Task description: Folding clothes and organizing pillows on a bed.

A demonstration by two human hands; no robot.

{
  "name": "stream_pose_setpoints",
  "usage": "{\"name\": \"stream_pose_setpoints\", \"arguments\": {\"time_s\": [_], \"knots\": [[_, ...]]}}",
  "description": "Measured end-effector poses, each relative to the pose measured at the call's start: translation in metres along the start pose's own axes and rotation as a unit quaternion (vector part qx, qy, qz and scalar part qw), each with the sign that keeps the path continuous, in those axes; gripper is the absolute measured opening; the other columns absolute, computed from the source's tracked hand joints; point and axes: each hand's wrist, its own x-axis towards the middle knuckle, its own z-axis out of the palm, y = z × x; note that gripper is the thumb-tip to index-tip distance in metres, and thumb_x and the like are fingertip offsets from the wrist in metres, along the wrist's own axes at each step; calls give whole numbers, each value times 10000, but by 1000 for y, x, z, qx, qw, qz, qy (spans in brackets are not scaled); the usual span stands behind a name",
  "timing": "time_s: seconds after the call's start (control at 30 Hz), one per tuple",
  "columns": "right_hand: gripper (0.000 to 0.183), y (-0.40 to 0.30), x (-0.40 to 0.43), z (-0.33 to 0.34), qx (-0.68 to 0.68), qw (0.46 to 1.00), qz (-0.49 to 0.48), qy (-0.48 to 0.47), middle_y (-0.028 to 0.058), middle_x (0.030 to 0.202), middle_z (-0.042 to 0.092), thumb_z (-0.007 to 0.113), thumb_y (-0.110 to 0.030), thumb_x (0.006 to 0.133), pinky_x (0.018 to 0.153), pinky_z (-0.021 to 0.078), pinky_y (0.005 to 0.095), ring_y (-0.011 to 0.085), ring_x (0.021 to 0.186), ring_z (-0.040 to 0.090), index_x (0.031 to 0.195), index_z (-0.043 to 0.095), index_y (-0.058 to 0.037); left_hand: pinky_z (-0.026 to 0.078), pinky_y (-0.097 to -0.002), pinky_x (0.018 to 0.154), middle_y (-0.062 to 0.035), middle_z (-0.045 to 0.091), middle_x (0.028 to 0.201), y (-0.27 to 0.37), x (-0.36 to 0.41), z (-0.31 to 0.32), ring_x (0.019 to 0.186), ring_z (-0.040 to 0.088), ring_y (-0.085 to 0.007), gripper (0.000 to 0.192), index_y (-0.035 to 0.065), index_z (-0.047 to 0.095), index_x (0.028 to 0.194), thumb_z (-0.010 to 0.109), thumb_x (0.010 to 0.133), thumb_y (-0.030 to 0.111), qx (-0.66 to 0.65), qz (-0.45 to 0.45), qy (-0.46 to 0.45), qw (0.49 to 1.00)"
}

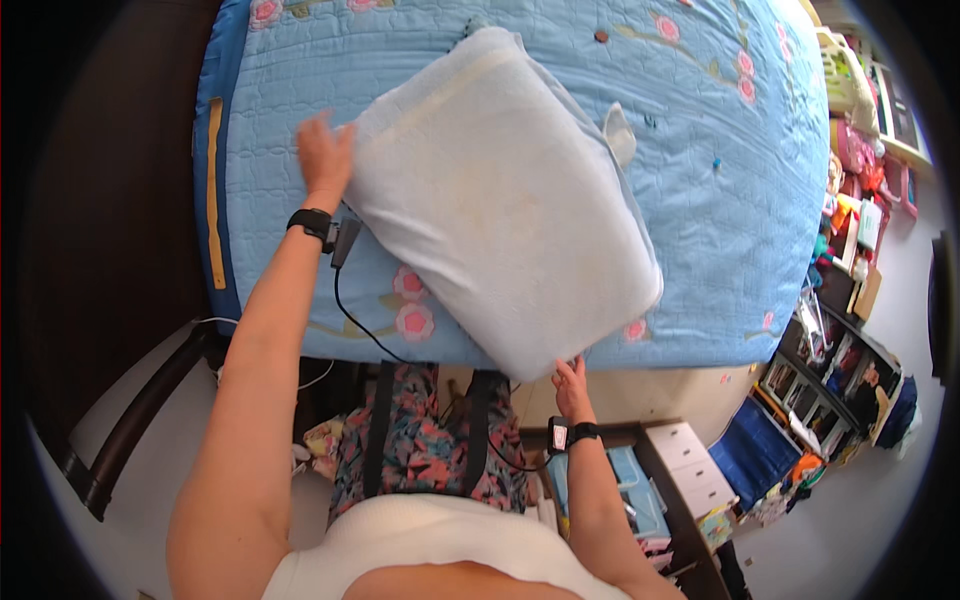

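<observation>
A pale, white-blue pillow (495,202) lies at a slant on a blue quilted bedspread (720,225) with pink flowers, its near corner hanging over the bed's edge. My left hand (326,154), slightly blurred, is beside the pillow's left corner with its fingers spread. My right hand (571,386) is at the near corner, its fingertips against the underside; whether they pinch the cloth cannot be told. A small white cloth flap (619,135) sticks out past the pillow's right side. Both wrists wear black straps with small devices, and a black cable runs from the left one.
Small objects lie on the bedspread, among them a brown round one (601,36) and a blue one (717,163). A wooden strip (215,195) runs along the bed's left side. Cluttered shelves (840,360) and a white drawer unit (690,469) stand at right.
</observation>
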Motion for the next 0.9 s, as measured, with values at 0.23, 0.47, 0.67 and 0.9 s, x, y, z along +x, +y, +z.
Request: {"name": "stream_pose_setpoints", "arguments": {"time_s": [0.23, 0.47, 0.67, 0.9], "knots": [[665, -47, 46, 33, 151, 979, 100, -90, 93, 1405, 492, 656, -490, 834, 1096, 298, 555, 340, 1279, 440, 1363, 485, -125, 517, -434, 783, -179, 693, 943, 66, 22, -6, 892, 659, -357, 644, 35, 688, 948, 753, 641, 598, -98, -50, -320, 941], [489, -192, -52, -9, -8, 996, -45, -79, 145, 1157, 631, 682, -256, 809, 952, 472, 439, 312, 1055, 598, 1202, 564, 10, 511, -438, 649, -164, 673, 758, 97, -93, -169, 726, 652, -356, 507, 33, 681, 811, 734, 712, 527, -166, -133, -164, 963], [517, -276, -76, 19, -249, 931, -156, -217, 160, 1136, 625, 664, -263, 815, 922, 487, 396, 284, 1013, 610, 1215, 564, 50, 511, -375, 662, -135, 699, 784, 68, -291, -316, 717, 676, -295, 496, 19, 708, 920, 767, 733, 475, -227, -411, -22, 882], [626, -236, -144, 191, -448, 759, -255, -398, 179, 1171, 597, 719, -187, 767, 877, 497, 382, 286, 1006, 605, 1277, 495, 101, 516, -364, 582, -83, 710, 775, 113, -506, -385, 648, 677, -225, 429, 69, 717, 976, 723, 785, 454, -157, -574, 224, 772]]}}
